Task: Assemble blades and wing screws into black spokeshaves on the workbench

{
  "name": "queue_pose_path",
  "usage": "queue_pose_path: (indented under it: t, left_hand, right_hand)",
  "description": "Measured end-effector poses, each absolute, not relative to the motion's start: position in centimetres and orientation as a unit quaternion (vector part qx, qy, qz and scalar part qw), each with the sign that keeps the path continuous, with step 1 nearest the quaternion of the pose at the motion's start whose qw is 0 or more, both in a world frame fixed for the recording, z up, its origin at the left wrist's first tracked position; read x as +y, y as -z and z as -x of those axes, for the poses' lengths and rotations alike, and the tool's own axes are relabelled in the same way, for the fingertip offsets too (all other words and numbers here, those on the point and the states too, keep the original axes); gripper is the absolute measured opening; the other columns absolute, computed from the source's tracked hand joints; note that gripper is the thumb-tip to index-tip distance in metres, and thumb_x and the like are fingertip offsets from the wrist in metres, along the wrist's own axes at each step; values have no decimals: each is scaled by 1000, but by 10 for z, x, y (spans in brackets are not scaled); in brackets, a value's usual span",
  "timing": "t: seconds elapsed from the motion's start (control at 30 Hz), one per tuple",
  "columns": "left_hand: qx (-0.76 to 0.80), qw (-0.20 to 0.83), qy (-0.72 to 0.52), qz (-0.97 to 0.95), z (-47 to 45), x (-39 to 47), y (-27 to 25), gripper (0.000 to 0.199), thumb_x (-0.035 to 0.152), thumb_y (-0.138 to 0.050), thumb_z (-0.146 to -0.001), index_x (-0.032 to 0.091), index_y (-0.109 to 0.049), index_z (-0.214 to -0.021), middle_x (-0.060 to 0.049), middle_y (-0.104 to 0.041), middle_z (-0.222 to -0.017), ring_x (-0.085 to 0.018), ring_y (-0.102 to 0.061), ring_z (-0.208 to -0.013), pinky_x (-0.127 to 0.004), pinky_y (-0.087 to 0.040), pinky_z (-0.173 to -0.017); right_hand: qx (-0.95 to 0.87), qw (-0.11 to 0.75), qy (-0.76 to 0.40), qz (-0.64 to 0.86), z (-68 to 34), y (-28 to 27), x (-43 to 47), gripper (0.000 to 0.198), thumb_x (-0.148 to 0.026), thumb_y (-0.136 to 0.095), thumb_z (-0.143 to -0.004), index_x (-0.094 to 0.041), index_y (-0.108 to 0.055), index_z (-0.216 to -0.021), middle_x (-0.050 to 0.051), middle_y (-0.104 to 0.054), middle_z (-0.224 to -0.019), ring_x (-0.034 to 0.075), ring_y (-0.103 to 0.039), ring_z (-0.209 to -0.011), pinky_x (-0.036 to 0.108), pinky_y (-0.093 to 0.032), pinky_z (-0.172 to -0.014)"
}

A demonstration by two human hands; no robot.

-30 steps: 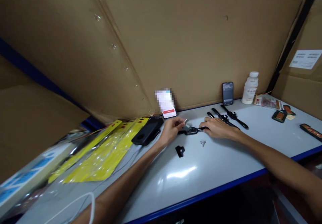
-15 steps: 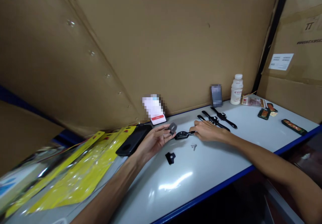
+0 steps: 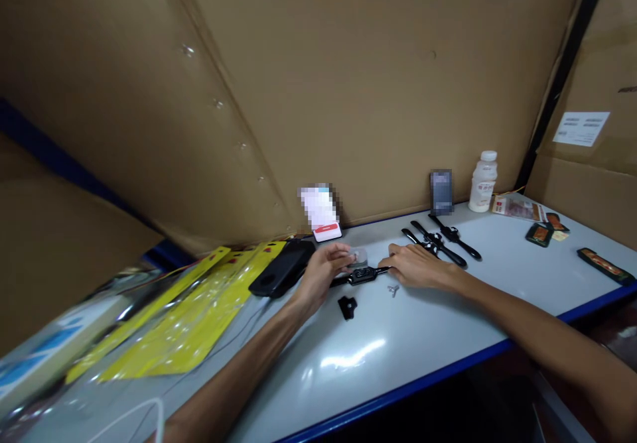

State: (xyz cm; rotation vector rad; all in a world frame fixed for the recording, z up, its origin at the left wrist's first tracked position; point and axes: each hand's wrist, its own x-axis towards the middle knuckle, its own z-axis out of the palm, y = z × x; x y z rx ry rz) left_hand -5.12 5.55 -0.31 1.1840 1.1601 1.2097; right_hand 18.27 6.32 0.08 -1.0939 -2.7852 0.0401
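My right hand (image 3: 418, 267) is closed around one handle of a black spokeshave (image 3: 363, 275), whose body lies between my two hands just over the table. My left hand (image 3: 322, 272) pinches a flat grey blade (image 3: 358, 257) beside the far edge of that body. Whether the blade touches the spokeshave cannot be made out. On the table nearer to me sits a black cap plate (image 3: 347, 308) with a hole in it. Small silver thumbscrews (image 3: 393, 290) lie below my right hand.
More black spokeshaves (image 3: 450, 247) lie beyond my right hand. Two phones (image 3: 327, 232) (image 3: 441, 192) lean against the cardboard wall. A white bottle (image 3: 482, 184) stands at the back right. Yellow blister packs (image 3: 169, 337) and a black case (image 3: 283, 269) occupy the left side.
My left hand has turned the blade from a raised tilt to a flatter pose by the spokeshave. The spokeshave's body has tipped slightly. The whole view has shifted a little.
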Motion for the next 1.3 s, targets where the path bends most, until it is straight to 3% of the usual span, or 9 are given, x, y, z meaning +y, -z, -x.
queue_pose_path:
  t: [0.2, 0.5, 0.9, 1.3]
  left_hand:
    - [489, 403, -497, -592, 49, 60, 15, 34, 32, -78, -58, 15, -67, -86, 0, -63, -75, -16, -63, -67, -24, -46, -59]
    - [507, 270, -397, -716, 61, 68, 21, 17, 34, -66, -72, 17, -66, -75, -3, -68, -72, -17, -61, -68, -26, -45, -63]
    - [499, 343, -375, -702, 67, 73, 26, 23, 40, -72, -69, 17, -68, -73, -4, -67, -68, -17, -58, -64, -26, -41, -61]
    - [525, 349, -341, -697, 66, 79, 34, 21, 35, -68, -69, 15, -70, -72, -4, -69, -65, -16, -57, -60, -26, -40, -59]
  right_hand:
    - [-928, 59, 1, 368, -179, -4, 59, 32, -23, -47, -97, -25, -69, -120, 9, -61, -103, 16, -51, -68, 32, -23, -61]
    - [-933, 32, 44, 357, -179, -3, 60, 30, -20, -46, -98, -22, -66, -120, 11, -61, -104, 17, -55, -69, 31, -25, -60]
    - [-936, 4, 72, 345, -179, -7, 58, 26, -17, -46, -99, -19, -63, -118, 12, -61, -104, 17, -58, -69, 30, -27, -59]
    - [-933, -2, 88, 348, -180, -11, 57, 30, -11, -42, -97, -17, -65, -116, 13, -62, -103, 17, -56, -69, 31, -28, -61]
